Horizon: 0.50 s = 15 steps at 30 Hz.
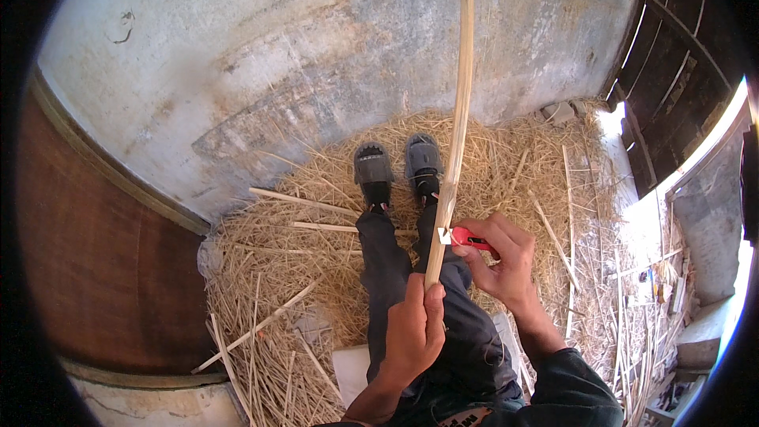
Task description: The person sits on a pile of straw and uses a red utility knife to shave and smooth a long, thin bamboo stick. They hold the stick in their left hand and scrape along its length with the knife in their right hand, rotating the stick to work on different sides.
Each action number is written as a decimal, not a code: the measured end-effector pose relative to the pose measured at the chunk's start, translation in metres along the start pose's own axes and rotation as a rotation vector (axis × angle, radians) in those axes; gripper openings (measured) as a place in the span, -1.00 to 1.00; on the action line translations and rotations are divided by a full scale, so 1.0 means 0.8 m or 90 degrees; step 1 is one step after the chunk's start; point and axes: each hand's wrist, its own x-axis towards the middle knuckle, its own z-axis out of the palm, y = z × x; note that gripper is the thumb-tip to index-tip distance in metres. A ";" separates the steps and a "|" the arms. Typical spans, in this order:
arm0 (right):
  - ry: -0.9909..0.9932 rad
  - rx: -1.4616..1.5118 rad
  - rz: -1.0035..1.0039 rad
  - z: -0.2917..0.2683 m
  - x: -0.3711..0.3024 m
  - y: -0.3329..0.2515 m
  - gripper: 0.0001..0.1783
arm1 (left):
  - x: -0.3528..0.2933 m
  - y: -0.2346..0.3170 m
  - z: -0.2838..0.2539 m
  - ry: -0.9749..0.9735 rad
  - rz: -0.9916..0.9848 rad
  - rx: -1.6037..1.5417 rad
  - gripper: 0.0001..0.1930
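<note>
A long pale strip of wood or bamboo [458, 111] runs from my lap up past the top edge of the picture. Its lower end is gripped in my left hand [413, 326], fingers wrapped round it. My right hand [506, 259] is closed on a red utility knife [473, 242] with a black part on its side. The knife's bright tip [444, 235] meets the strip a little above my left hand. Glare hides the exact shape of the blade.
Shavings and straw-like slivers [316, 170] cover the floor round my sandalled feet [423, 154]. Loose strips [304, 202] lie among them. Ahead stands a stained wall [316, 47]; a brown panel [118, 245] is at left, dark slatted boards [672, 55] at right.
</note>
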 end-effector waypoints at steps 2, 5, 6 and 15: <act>0.022 0.003 -0.028 -0.001 0.002 0.002 -0.70 | -0.003 -0.001 0.000 -0.006 -0.002 -0.005 -0.70; 0.046 -0.044 -0.045 -0.005 -0.001 0.000 -0.68 | 0.004 -0.005 -0.003 -0.116 -0.057 -0.254 -0.69; 0.053 -0.069 -0.046 -0.006 -0.003 -0.002 -0.67 | 0.005 -0.005 -0.004 -0.155 -0.093 -0.343 -0.69; 0.044 0.111 0.114 0.006 -0.011 -0.011 -0.70 | 0.010 -0.013 -0.007 -0.191 -0.141 -0.469 -0.69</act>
